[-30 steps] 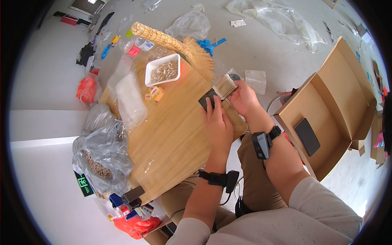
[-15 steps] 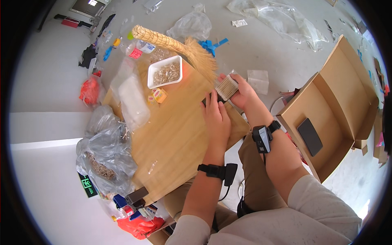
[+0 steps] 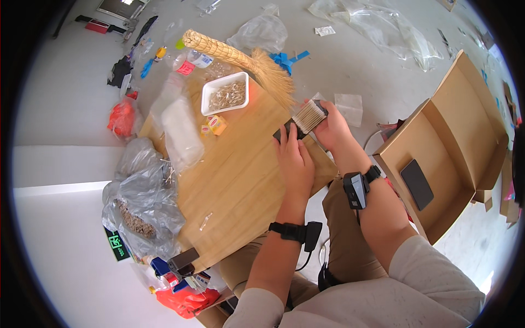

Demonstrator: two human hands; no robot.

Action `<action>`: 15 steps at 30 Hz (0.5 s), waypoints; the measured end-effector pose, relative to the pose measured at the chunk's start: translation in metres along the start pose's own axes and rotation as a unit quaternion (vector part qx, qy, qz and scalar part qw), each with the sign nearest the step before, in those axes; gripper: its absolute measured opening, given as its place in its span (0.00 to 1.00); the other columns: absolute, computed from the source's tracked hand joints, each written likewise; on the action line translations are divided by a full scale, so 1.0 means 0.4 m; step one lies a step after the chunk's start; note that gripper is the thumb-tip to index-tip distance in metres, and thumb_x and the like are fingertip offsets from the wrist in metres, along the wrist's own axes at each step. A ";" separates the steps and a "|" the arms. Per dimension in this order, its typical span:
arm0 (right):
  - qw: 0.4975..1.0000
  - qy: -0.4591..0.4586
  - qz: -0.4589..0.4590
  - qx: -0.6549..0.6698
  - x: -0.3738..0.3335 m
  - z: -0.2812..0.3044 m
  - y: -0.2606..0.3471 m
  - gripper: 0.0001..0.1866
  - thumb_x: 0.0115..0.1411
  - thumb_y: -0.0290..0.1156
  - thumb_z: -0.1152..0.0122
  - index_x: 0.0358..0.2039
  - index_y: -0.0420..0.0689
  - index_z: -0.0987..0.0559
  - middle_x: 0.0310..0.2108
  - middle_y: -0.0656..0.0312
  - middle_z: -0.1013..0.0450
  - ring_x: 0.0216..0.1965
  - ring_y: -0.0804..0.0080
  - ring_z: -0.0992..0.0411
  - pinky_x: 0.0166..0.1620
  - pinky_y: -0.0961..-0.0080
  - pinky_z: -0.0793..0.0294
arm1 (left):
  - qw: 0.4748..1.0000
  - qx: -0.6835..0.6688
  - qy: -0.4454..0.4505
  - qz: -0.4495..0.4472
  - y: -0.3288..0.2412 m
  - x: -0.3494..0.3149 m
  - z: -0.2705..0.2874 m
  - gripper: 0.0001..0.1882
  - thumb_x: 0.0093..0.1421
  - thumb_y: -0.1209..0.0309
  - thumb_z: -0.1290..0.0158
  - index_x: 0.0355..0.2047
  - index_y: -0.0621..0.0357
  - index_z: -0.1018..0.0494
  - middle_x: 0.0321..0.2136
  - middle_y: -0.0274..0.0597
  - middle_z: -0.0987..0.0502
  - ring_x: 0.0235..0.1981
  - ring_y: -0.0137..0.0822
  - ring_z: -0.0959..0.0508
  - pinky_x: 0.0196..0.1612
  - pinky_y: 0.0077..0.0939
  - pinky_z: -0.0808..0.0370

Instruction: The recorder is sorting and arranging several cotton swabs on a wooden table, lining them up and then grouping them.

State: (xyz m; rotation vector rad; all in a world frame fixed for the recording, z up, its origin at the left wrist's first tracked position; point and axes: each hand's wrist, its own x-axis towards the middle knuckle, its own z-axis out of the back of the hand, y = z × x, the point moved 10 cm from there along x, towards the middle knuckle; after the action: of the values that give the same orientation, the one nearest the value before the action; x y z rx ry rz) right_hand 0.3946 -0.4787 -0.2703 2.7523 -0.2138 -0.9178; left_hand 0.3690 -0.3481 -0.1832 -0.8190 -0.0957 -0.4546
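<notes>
Beyond the table's right corner, my right hand (image 3: pixel 332 127) is closed around one end of a flat row of pale thin sticks (image 3: pixel 309 116), which look like cotton swabs. A dark strip shows at that end. At the row's other end is a dark flat piece (image 3: pixel 285 132), with my left hand (image 3: pixel 295 158) closed on it, fingers across its top. Whether the dark parts join under the sticks is hidden. A white plastic tray (image 3: pixel 205 102) of loose small sticks stands at the table's far side. Two small yellow boxes (image 3: pixel 217 125) sit next to it.
A straw broom (image 3: pixel 262 74) lies along the wooden table's (image 3: pixel 229 186) far edge. Plastic bags (image 3: pixel 183 136) and a grey bag (image 3: pixel 145 180) line its left side. An open cardboard box (image 3: pixel 443 147) with a phone (image 3: pixel 417 184) inside stands at the right.
The row of sticks has tilted in my hands, and a dark strip now shows at its right end. More of the dark piece shows by my left fingers. The view has shifted slightly.
</notes>
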 end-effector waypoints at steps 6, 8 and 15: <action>0.998 0.015 0.050 -0.028 -0.021 0.013 0.017 0.12 0.70 0.28 0.54 0.48 0.35 0.29 0.48 0.50 0.26 0.50 0.54 0.25 0.57 0.54 0.24 | 0.999 0.034 0.002 -0.015 -0.047 -0.053 0.004 0.24 0.72 0.74 0.59 0.65 0.74 0.35 0.63 0.60 0.29 0.72 0.60 0.40 0.74 0.60 0.50; 0.998 0.023 0.050 -0.034 -0.026 0.010 0.013 0.11 0.70 0.28 0.54 0.47 0.35 0.29 0.47 0.50 0.26 0.50 0.54 0.25 0.57 0.53 0.24 | 0.999 0.027 0.000 -0.017 -0.049 -0.062 0.005 0.24 0.72 0.75 0.59 0.66 0.74 0.35 0.63 0.60 0.29 0.72 0.60 0.40 0.74 0.60 0.49; 0.998 0.037 0.038 -0.028 -0.019 0.016 0.009 0.12 0.70 0.27 0.55 0.48 0.33 0.30 0.48 0.50 0.26 0.51 0.53 0.25 0.58 0.53 0.25 | 1.000 -0.013 0.009 -0.023 -0.048 -0.064 -0.001 0.25 0.74 0.73 0.61 0.68 0.70 0.37 0.67 0.60 0.32 0.73 0.61 0.41 0.74 0.57 0.51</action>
State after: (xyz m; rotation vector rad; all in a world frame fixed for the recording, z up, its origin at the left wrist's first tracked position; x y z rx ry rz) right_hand 0.3844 -0.4817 -0.2699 2.7011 -0.2731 -0.7890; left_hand 0.3379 -0.3508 -0.1769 -0.8400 -0.0921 -0.5067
